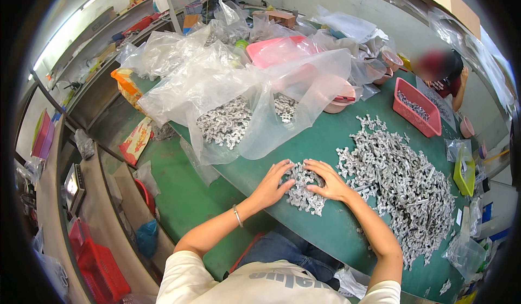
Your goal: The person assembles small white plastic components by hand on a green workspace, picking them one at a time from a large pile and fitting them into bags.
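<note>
A small heap of little grey metal parts [305,196] lies on the green tabletop [260,169] near its front edge. Against the heap's left side rests my left hand [269,187], fingers apart and curved, a bracelet on its wrist. My right hand [332,183] cups the opposite side with spread fingers. Both hands touch the heap, and neither has a part visibly lifted. Just right of my right hand spreads a much larger pile of the same kind of parts [407,190]. Beyond my left hand, more such parts [225,125] show through clear plastic bags [266,135].
A pink basket [429,120] with metal parts stands at the far right, near another person [448,73]. A yellow-green tray [464,171] sits by the right edge. Pink bowls [339,106] stand behind the bags. Shelves with a red basket [100,268] line the left.
</note>
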`<state>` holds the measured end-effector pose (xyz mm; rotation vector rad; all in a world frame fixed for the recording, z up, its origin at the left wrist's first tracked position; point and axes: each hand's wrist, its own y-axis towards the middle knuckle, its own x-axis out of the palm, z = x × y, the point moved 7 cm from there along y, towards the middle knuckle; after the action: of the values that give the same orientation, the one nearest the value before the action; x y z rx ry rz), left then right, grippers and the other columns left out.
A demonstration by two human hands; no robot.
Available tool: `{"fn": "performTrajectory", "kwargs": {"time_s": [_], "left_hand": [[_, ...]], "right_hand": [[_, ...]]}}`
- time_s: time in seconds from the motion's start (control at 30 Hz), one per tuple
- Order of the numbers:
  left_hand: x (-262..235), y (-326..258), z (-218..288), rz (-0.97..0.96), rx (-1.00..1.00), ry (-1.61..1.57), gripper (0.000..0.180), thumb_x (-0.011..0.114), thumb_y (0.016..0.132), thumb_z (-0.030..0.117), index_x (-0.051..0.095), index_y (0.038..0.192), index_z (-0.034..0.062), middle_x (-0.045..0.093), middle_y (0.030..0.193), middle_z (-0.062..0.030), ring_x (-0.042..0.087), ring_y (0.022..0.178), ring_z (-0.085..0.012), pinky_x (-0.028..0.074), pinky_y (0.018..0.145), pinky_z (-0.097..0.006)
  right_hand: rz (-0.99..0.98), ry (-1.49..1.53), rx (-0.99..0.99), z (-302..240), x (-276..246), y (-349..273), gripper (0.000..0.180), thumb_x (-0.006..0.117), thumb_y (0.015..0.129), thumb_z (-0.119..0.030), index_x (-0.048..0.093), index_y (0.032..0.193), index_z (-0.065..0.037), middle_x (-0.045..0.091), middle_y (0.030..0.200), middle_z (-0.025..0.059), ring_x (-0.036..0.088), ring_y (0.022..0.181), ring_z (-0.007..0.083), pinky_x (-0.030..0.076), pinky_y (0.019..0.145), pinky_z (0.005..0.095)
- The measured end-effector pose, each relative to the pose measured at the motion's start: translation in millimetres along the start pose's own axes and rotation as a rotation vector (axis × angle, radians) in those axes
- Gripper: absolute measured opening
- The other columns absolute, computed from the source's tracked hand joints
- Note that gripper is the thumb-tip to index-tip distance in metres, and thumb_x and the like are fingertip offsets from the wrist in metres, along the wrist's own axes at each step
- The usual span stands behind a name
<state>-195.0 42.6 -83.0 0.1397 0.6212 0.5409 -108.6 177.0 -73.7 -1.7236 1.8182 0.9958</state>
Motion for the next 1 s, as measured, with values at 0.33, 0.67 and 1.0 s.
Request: {"fn": "performTrajectory", "kwargs": {"time_s": [0.33, 0.67, 1.0], "left_hand": [[7, -5, 19, -0.285, 0.094, 0.371, 0.113, 0.082, 0.049, 0.041, 0.021, 0.140, 0.0130, 0.017, 0.142, -0.0214, 0.014, 0.132, -0.0412, 0.014, 0.104, -0.058], [16, -1, 26, -0.351, 0.211, 0.312, 0.100, 0.081, 0.053, 0.038, 0.030, 0.136, 0.0131, 0.034, 0.129, -0.0184, 0.028, 0.125, -0.0383, 0.020, 0.105, -0.053], [6, 5, 23, -0.168, 0.243, 0.276, 0.070, 0.078, 0.058, 0.017, 0.049, 0.121, 0.0099, 0.047, 0.112, -0.0111, 0.046, 0.103, -0.0300, 0.040, 0.087, -0.040]], "right_hand": [[-0.238, -0.183, -0.026, -27, 5, -41, 0.116, 0.075, 0.050, -0.058, 0.019, 0.140, -0.012, 0.015, 0.143, 0.0198, 0.015, 0.132, 0.0392, 0.013, 0.105, 0.0570], [-0.192, -0.277, 0.056, -32, 15, -50, 0.102, 0.077, 0.054, -0.050, 0.029, 0.136, -0.013, 0.018, 0.139, 0.0228, 0.016, 0.130, 0.0432, 0.015, 0.104, 0.0558], [0.199, -0.162, -0.022, -39, 1, -29, 0.060, 0.074, 0.059, -0.021, 0.051, 0.112, -0.005, 0.043, 0.122, 0.0162, 0.044, 0.106, 0.0344, 0.035, 0.089, 0.0439]]}}
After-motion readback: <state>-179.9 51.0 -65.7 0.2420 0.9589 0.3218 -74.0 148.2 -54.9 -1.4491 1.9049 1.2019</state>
